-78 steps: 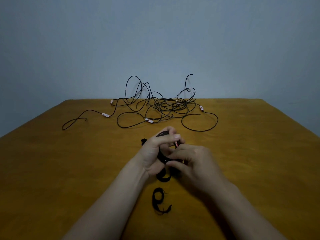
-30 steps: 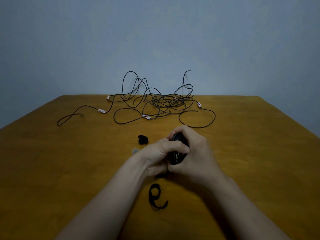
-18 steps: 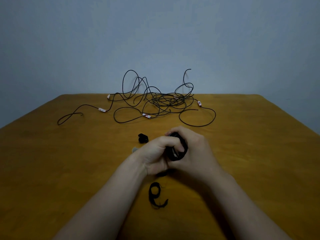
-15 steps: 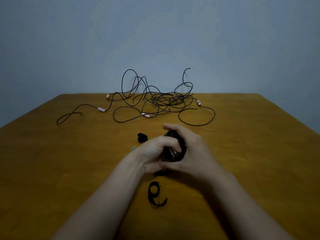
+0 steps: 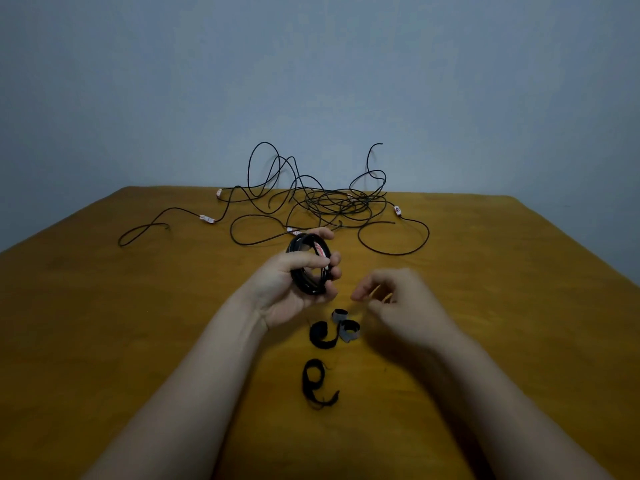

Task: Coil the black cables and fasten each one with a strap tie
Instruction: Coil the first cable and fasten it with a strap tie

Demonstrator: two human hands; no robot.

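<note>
Left hand (image 5: 282, 292) fingers clamped round 1 coiled black cable (image 5: 298, 282), held above counter (image 5: 138, 323) centre. Right hand (image 5: 405, 306) blurred, fingers loosely curled, nothing in them, near strap ties (image 5: 323, 336) on counter. Tangled black cables (image 5: 332, 202) at far side.

Readable text: none can be made out.
Cable tags (image 5: 207, 219): small white pieces with red marks, set on the loose cables (image 5: 341, 202) at the far side of the counter (image 5: 104, 323); any print is too small to be read.
Coil tag (image 5: 319, 250): a red-and-white piece on the coil (image 5: 300, 283); its marks are blurred and cannot be read.
Brands, numbers, signs: none are legible.
</note>
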